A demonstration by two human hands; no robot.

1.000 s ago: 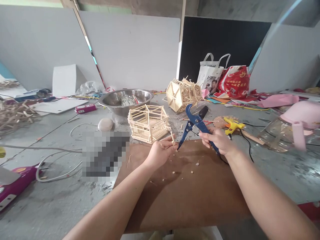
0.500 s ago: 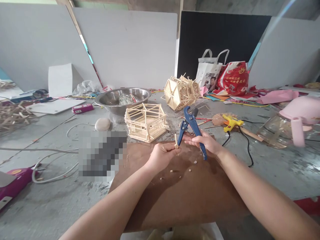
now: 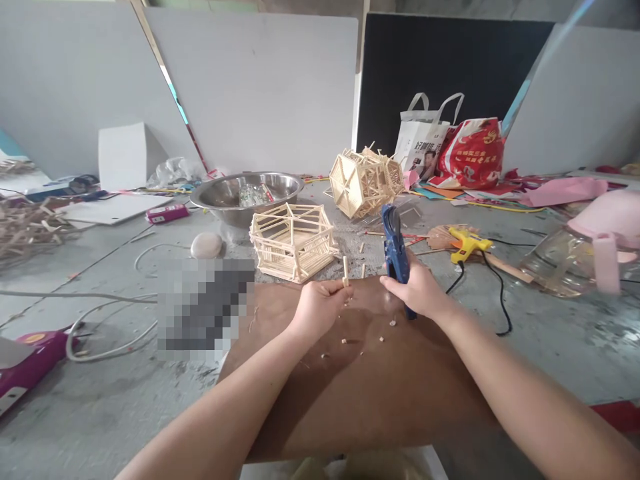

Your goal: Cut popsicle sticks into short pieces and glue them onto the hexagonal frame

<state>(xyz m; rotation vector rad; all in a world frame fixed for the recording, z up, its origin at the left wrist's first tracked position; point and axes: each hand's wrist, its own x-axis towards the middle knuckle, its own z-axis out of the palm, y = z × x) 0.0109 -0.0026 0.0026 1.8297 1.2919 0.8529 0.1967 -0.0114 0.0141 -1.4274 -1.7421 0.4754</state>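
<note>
Stick (image 3: 345,268) stood almost upright over the mat (image 3: 380,407), toward eleven o'clock from the mat's middle, its top free, probably to leave that end in sight and open to the cutter (image 3: 395,250). The cutter, at one o'clock, was turned nearly edge-on and apart from the stick, likely for clearance; whether its blades were parted I could not tell. Scraps (image 3: 381,339) lay on the mat, which perhaps served to spare the table (image 3: 125,393). The frame (image 3: 295,243) sat just beyond the mat at eleven, near the left hand (image 3: 320,307), presumably for easy reach; the glue gun (image 3: 467,245) rested between one and two, on the side of the right hand (image 3: 423,290).

The left grip was closed on the stick, thumb and fingers pinching its foot, forearm slanting in from between seven and eight. The right grip was wrapped round the cutter, thumb toward ten, forearm coming from four.
</note>
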